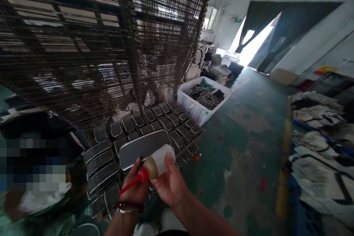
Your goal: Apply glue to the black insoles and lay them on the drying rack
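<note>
"Now, how many hands are at work?"

"Two! The right hand's (pixel 173 182) grip is wrapped round one white squeeze bottle (pixel 163 158), tipped over, its single red nozzle (pixel 143 174) slanting down across the left hand (pixel 135 182)."

"And the left grip?"

"Narrow, thumb over the lower edge of one dark pale-rimmed panel (pixel 139 150), just beyond the bottle. Two bands on that wrist: one beaded bracelet (pixel 128 205), one pale bangle (pixel 125 211)."

"Any more panels?"

"Plenty! Over two dozen smaller-looking ones (pixel 165 123) lie in rows beneath and behind, too overlapped for an exact count. One big wire rack (pixel 163 37) slants up over them."

"Further off?"

"One white plastic bin (pixel 190 110) on the green floor (pixel 249 118), just beyond the rows, heaped with similar panels and one green cloth (pixel 206 84). High on the far wall, one green sign (pixel 238 20)."
</note>
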Motion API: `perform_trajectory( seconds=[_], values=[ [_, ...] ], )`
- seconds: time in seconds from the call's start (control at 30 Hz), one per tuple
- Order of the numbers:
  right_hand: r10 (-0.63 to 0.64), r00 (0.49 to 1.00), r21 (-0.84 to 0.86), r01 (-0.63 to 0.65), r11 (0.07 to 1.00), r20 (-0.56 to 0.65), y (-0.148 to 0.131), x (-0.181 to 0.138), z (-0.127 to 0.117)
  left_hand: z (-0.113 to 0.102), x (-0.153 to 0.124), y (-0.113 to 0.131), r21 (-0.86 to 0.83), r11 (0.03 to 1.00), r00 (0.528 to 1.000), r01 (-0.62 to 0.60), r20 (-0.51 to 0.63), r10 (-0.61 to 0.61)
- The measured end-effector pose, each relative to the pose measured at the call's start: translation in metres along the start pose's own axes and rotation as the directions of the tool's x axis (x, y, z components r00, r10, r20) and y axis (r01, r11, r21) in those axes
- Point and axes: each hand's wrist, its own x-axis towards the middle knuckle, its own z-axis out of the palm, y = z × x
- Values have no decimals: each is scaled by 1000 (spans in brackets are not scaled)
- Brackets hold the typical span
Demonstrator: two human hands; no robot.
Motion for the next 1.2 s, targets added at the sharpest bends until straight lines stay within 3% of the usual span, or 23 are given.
perform_trajectory(
  seconds=[0.1, 0.2, 0.27, 0.3, 0.33, 0.4, 0.47, 0.53, 0.63, 0.73, 0.87, 0.93, 1.03, 1.1, 1.2],
  values=[
    [-22, 1000, -84, 23, 996, 11, -18, -4, 1, -42, -9, 5, 145, 988, 999, -53, -5, 54],
    [21, 999, -228, -15, 974, 26, -42, -9, 2, -92, -21, 42, 392, 919, 983, 35, -179, 39],
    [75, 997, -321, -65, 945, 19, -57, -10, 4, -110, -29, 80, 521, 852, 934, -54, -275, 227],
    [109, 994, -374, -93, 923, 20, -62, -11, 6, -110, -32, 99, 590, 799, 914, -118, -251, 320],
    [147, 989, -431, -123, 894, 22, -66, -11, 8, -104, -35, 117, 654, 732, 907, -191, -167, 386],
    [220, 975, -544, -172, 821, 24, -69, -11, 13, -77, -37, 142, 765, 570, 923, -299, 79, 378],
    [267, 964, -629, -202, 751, 9, -65, -11, 19, -41, -35, 150, 853, 415, 942, -317, 232, 242],
    [281, 960, -677, -216, 704, -15, -58, -10, 26, -9, -31, 146, 895, 325, 952, -306, 294, 86],
    [278, 960, -705, -220, 674, -33, -49, -10, 35, 16, -24, 132, 899, 354, 955, -257, 291, -46],
    [218, 976, -704, -164, 691, -13, -53, -13, 42, 16, -25, 126, 874, 424, 953, -237, 294, -72],
    [-47, 995, -670, 94, 736, 88, -80, -17, 62, 7, -43, 132, 827, 505, 936, -249, 339, -95],
    [-204, 961, -661, 277, 698, 188, -96, -16, 75, 6, -54, 134, 809, 546, 938, -218, 329, -112],
    [-389, 864, -652, 498, 572, 318, -113, -12, 93, 9, -68, 134, 813, 550, 942, -191, 309, -130],
    [-446, 816, -647, 569, 507, 368, -118, -8, 101, 12, -75, 133, 832, 520, 943, -195, 305, -134],
    [-462, 787, -643, 608, 465, 409, -118, -5, 104, 14, -82, 132, 849, 496, 947, -182, 286, -143]
  ],
)
